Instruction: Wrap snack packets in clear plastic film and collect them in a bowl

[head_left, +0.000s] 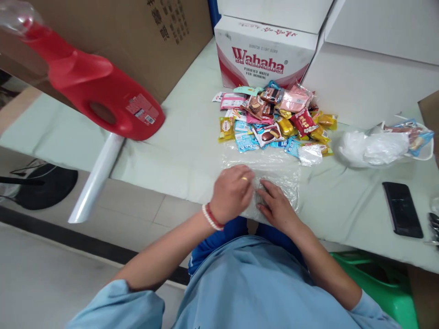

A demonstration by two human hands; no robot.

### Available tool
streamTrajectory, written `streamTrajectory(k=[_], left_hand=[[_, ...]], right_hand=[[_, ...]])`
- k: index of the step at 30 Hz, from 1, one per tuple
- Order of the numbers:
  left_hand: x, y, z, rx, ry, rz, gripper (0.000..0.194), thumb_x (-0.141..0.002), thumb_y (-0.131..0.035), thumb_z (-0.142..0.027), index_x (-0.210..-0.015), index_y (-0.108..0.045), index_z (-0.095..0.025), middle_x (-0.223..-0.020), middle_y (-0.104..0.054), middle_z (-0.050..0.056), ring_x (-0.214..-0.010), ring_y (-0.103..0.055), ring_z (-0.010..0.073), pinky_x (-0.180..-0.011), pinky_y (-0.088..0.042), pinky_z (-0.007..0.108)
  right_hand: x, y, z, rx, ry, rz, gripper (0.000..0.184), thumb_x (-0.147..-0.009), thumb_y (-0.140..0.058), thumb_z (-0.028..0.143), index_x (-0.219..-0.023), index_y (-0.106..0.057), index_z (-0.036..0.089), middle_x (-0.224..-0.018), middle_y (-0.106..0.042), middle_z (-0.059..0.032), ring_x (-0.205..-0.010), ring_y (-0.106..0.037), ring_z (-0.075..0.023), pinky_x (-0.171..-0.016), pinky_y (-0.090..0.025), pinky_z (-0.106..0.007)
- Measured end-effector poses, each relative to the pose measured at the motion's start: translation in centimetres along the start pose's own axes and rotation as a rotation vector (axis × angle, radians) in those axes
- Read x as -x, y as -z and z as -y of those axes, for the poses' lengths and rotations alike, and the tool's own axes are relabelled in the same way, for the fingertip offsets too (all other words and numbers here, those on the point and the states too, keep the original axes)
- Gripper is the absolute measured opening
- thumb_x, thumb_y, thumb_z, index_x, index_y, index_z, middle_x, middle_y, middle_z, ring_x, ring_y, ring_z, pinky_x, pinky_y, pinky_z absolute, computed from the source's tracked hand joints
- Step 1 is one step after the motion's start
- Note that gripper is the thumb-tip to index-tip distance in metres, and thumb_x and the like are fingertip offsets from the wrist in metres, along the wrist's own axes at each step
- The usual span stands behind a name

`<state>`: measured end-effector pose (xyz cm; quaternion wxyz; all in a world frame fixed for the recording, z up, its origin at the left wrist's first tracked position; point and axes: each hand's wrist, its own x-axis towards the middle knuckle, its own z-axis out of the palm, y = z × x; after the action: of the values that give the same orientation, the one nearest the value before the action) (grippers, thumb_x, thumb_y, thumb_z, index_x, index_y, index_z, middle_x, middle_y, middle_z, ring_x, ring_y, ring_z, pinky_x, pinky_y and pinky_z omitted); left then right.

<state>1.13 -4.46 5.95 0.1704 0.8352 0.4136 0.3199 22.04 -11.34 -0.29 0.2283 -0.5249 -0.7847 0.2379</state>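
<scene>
A clear plastic bag (pixel 274 167) lies flat on the pale green table (pixel 185 151) just in front of me. My left hand (pixel 232 192) rests on its near edge with the fingers curled and pinching the film; a ring and a red and white bead bracelet show on it. My right hand (pixel 276 205) sits beside it on the same edge, fingers bent and gripping the plastic. Just beyond the bag lies a heap of several small wrapped snacks (pixel 274 121) in yellow, blue, pink and red wrappers.
A white Wahaha carton (pixel 264 57) stands behind the snacks, with a white box (pixel 373 77) to its right. A red jug (pixel 99 91) lies at the left by a brown carton (pixel 144 36). A white plastic bag (pixel 377 146) and a black phone (pixel 402 209) lie at the right.
</scene>
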Motion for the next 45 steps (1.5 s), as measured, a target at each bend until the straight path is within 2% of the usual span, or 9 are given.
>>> streamTrajectory(k=[5, 9, 12, 18, 24, 30, 32, 37, 45], left_hand=[[-0.8, -4.8, 2.8, -0.193, 0.146, 0.217, 0.043, -0.098, -0.061, -0.034, -0.14, -0.063, -0.025, -0.156, -0.055, 0.016, -0.149, -0.045, 0.0378, -0.123, -0.022, 0.071], [0.7, -4.3, 5.6, -0.324, 0.141, 0.295, 0.056, -0.103, -0.051, -0.047, -0.156, -0.047, -0.032, -0.168, -0.039, 0.012, -0.157, -0.033, 0.0353, -0.125, -0.008, 0.073], [1.2, -3.6, 5.6, -0.391, 0.093, 0.37, 0.066, -0.102, -0.047, -0.059, -0.162, -0.038, -0.032, -0.173, -0.029, 0.01, -0.16, -0.026, 0.0342, -0.126, -0.002, 0.072], [1.2, -3.8, 5.4, -0.431, 0.072, 0.403, 0.074, -0.1, -0.042, -0.068, -0.163, -0.035, -0.031, -0.175, -0.023, 0.01, -0.161, -0.022, 0.0336, -0.125, -0.001, 0.074], [1.5, -3.9, 5.9, -0.436, 0.062, 0.374, 0.073, -0.1, -0.039, -0.071, -0.162, -0.036, -0.033, -0.175, -0.024, 0.008, -0.161, -0.024, 0.0332, -0.126, -0.005, 0.073], [1.5, -4.0, 5.6, -0.37, 0.056, 0.331, 0.071, -0.102, -0.036, -0.069, -0.161, -0.039, -0.03, -0.174, -0.027, 0.01, -0.16, -0.025, 0.0333, -0.125, -0.007, 0.076], [1.4, -4.0, 5.7, -0.35, 0.058, 0.317, 0.063, -0.106, -0.031, -0.061, -0.161, -0.039, -0.031, -0.173, -0.029, 0.009, -0.16, -0.027, 0.0319, -0.124, -0.009, 0.076], [1.3, -3.9, 5.8, -0.336, 0.089, 0.288, 0.058, -0.109, -0.028, -0.037, -0.166, -0.028, -0.025, -0.171, -0.032, 0.013, -0.159, -0.032, 0.0284, -0.126, -0.013, 0.071], [1.3, -4.1, 5.8, -0.298, 0.101, 0.26, 0.055, -0.108, -0.029, -0.03, -0.16, -0.039, -0.016, -0.168, -0.038, 0.014, -0.158, -0.034, 0.0257, -0.129, -0.009, 0.067]], right_hand=[[1.9, -0.2, 1.1, 0.008, -0.049, 0.04, 0.05, -0.098, -0.057, 0.018, -0.147, -0.06, 0.022, -0.163, -0.044, -0.0167, -0.15, -0.043, -0.0349, -0.122, -0.039, -0.062], [4.3, 1.6, 2.2, -0.082, -0.004, 0.198, 0.044, -0.098, -0.06, 0.021, -0.142, -0.065, 0.022, -0.164, -0.045, -0.0137, -0.155, -0.036, -0.0332, -0.122, -0.041, -0.058], [3.5, 5.8, 1.9, -0.247, 0.088, 0.314, 0.034, -0.1, -0.062, 0.03, -0.132, -0.071, 0.025, -0.148, -0.063, -0.0117, -0.14, -0.056, -0.0277, -0.114, -0.051, -0.047], [-8.6, 12.1, -3.2, 0.169, 0.074, -0.11, 0.038, -0.098, -0.057, 0.025, -0.133, -0.069, 0.022, -0.131, -0.07, -0.0135, -0.128, -0.058, -0.0322, -0.114, -0.045, -0.054], [-19.2, 10.5, -7.2, 0.496, 0.044, 0.109, 0.058, -0.088, -0.058, 0.015, -0.146, -0.059, 0.013, -0.15, -0.057, -0.0192, -0.138, -0.046, -0.0372, -0.116, -0.039, -0.055], [-15.8, 15.3, -5.1, 0.217, 0.028, -0.095, 0.053, -0.094, -0.062, 0.042, -0.141, -0.062, 0.018, -0.132, -0.066, -0.0157, -0.12, -0.06, -0.0339, -0.103, -0.049, -0.05], [-13.4, 16.3, -3.7, 0.011, 0.021, 0.041, 0.045, -0.095, -0.062, 0.049, -0.129, -0.07, 0.02, -0.12, -0.07, -0.0113, -0.11, -0.065, -0.0308, -0.097, -0.053, -0.045], [-9.6, 12.5, -1.8, -0.35, -0.071, 0.58, 0.048, -0.095, -0.061, 0.054, -0.13, -0.072, 0.023, -0.11, -0.076, -0.0056, -0.097, -0.071, -0.0242, -0.084, -0.058, -0.035], [-8.4, 6.8, 0.1, 0.311, 0.046, 0.14, 0.046, -0.101, -0.057, 0.046, -0.137, -0.066, 0.019, -0.134, -0.066, -0.0158, -0.126, -0.056, -0.0341, -0.109, -0.048, -0.051]])
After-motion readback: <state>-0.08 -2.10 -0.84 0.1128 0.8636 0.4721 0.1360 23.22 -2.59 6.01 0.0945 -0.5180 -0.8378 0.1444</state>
